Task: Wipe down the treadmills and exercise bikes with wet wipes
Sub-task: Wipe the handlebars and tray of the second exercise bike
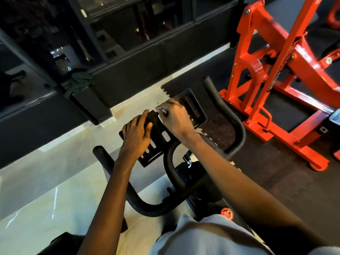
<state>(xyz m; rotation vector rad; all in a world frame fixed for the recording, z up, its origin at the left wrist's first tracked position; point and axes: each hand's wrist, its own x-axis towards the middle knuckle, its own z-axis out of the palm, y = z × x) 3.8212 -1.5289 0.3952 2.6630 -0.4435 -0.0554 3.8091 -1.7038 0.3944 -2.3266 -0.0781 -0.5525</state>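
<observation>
A dark glazed wall (pixel 114 28) fills the space beyond the tray. A pale tiled floor (pixel 46 181) spreads to the left of the tray and below it, and a black rubber mat (pixel 276 183) lies on the tray's right. On that mat, well to the right of the tray, stands an orange weight machine (pixel 276 70).

The black exercise bike (pixel 193 183) sits under the person. Its curved handlebars (pixel 238 126) loop round both sides of the tray. The slotted black tray (pixel 195 107) is mounted at the middle of the bars.

The left hand (pixel 137 134) lies flat on the tray's left part, its fingers (pixel 143 116) fairly straight and reaching to the far edge, holding nothing. The right hand (pixel 175 118) rests on the middle of the tray, fingers curled and pinching a small white wet wipe (pixel 162 111) against the tray's far rim, just beside the left fingertips.

A green cloth (pixel 79 81) is bunched on the wall ledge, up and left of the tray. A red knob (pixel 226 212) shows on the bike frame, nearer the person than the tray.
</observation>
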